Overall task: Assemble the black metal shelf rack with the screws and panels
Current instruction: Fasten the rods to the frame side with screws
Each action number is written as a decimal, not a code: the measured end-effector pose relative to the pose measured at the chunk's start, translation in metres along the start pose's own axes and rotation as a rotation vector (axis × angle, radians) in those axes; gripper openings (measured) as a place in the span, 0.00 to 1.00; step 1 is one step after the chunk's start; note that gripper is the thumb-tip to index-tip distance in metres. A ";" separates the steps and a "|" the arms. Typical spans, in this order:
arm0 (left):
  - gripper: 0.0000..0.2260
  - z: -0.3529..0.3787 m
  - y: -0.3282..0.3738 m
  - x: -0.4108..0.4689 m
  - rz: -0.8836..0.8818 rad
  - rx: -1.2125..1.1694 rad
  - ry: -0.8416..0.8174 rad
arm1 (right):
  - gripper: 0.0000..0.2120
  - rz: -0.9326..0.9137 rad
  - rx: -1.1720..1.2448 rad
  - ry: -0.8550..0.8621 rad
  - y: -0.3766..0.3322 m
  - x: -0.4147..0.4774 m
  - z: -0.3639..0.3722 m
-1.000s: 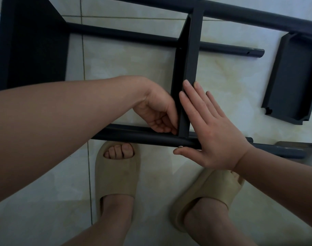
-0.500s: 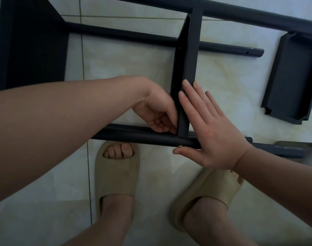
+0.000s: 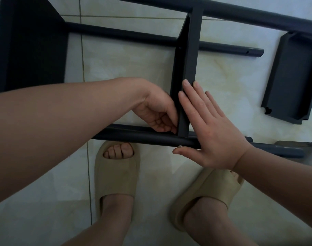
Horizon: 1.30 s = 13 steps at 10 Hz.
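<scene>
Tiled floor (image 3: 134, 59) holds loose panel (image 3: 291, 77) beside rack (image 3: 190, 50).

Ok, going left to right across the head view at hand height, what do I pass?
From the left: large black panel → left hand → upright middle panel → right hand → loose panel.

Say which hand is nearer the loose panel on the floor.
Right. The right hand presses the upright panel, left of the loose panel; the left hand is farther left, across the upright panel.
</scene>
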<state>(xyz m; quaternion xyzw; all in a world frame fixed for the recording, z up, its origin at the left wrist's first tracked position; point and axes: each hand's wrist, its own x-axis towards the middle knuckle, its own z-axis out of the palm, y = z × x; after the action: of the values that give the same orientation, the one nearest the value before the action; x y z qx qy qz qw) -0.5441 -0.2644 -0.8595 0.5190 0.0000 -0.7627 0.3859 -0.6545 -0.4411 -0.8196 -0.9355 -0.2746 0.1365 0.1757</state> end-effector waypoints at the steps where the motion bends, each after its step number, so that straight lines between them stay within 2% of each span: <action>1: 0.07 0.001 -0.001 0.001 0.000 0.003 -0.001 | 0.51 0.001 -0.001 -0.004 0.000 0.000 0.000; 5: 0.05 -0.001 0.001 -0.002 -0.040 0.073 -0.005 | 0.50 0.002 0.001 -0.001 0.000 0.000 0.000; 8: 0.06 -0.001 0.000 -0.003 0.007 -0.007 -0.032 | 0.51 0.001 0.002 0.001 0.000 -0.001 0.000; 10: 0.06 -0.001 0.001 -0.001 -0.032 0.049 -0.010 | 0.51 0.002 0.002 0.000 0.000 0.000 0.000; 13: 0.06 -0.001 -0.001 -0.002 -0.012 -0.011 -0.029 | 0.51 0.000 -0.001 -0.001 0.000 0.000 0.000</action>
<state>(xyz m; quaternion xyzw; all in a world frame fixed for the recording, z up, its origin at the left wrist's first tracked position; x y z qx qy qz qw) -0.5433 -0.2619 -0.8584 0.5056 0.0019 -0.7725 0.3842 -0.6545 -0.4410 -0.8195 -0.9355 -0.2747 0.1368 0.1753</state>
